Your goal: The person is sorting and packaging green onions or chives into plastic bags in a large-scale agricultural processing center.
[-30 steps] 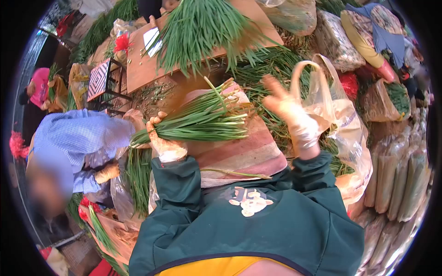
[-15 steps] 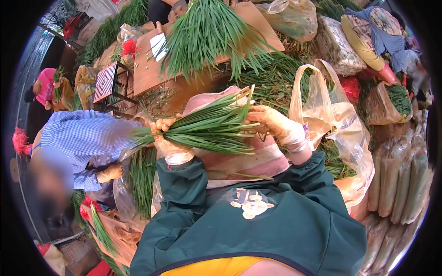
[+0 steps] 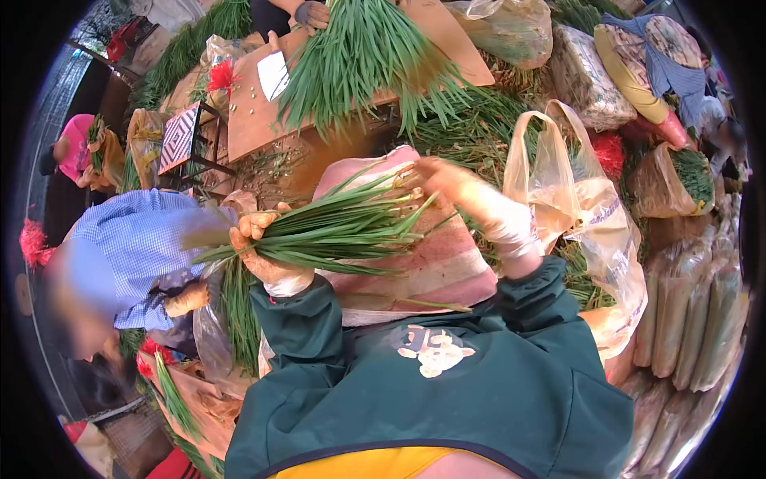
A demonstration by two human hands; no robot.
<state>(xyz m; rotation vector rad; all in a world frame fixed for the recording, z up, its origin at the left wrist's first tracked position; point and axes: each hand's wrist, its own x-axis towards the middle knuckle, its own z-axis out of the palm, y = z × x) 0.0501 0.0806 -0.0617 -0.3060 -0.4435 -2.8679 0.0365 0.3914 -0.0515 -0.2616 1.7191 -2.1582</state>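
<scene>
A bunch of long green stalks lies sideways across the front of my body, above a pink and white striped cloth on my lap. My left hand, in a stained pale glove, is wrapped round the left part of the bunch. At the bunch's right end is my right hand, gloved too and smeared by motion; whether its fingers touch the stalk ends I cannot tell. One loose stalk rests on the cloth near my green jacket.
A brown board ahead bears a large heap of green stalks. A plastic bag stands at my right, with long wrapped bundles beyond. A person in a checked shirt is close on my left.
My left hand has moved left and slightly down with the bunch. My right hand has come up and left at the stalk ends, and its fingers have blurred.
</scene>
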